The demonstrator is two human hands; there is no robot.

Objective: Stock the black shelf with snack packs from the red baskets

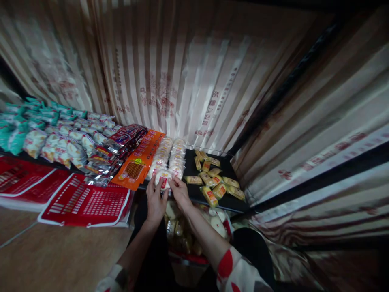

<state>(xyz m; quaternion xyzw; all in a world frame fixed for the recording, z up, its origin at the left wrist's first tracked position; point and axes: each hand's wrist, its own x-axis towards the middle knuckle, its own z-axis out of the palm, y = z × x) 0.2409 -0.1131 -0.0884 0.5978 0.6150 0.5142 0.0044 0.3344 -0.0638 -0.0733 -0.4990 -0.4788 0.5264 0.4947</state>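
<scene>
A round white wrapped snack with a red label is held between both hands at the front of the black shelf. The fingers of my left hand pinch its left side, and my right hand grips its right edge. Just behind it, similar white packets stand in two rows, a left row and a right row. To the right, several yellow wrapped snacks lie loosely on the black shelf. An orange snack bag lies to the left of the rows.
Further left are silver-and-purple packets, white bags and green-and-white bags. Below them hang red baskets. Under my forearms is a container of wrapped food. A printed curtain closes off the back and right.
</scene>
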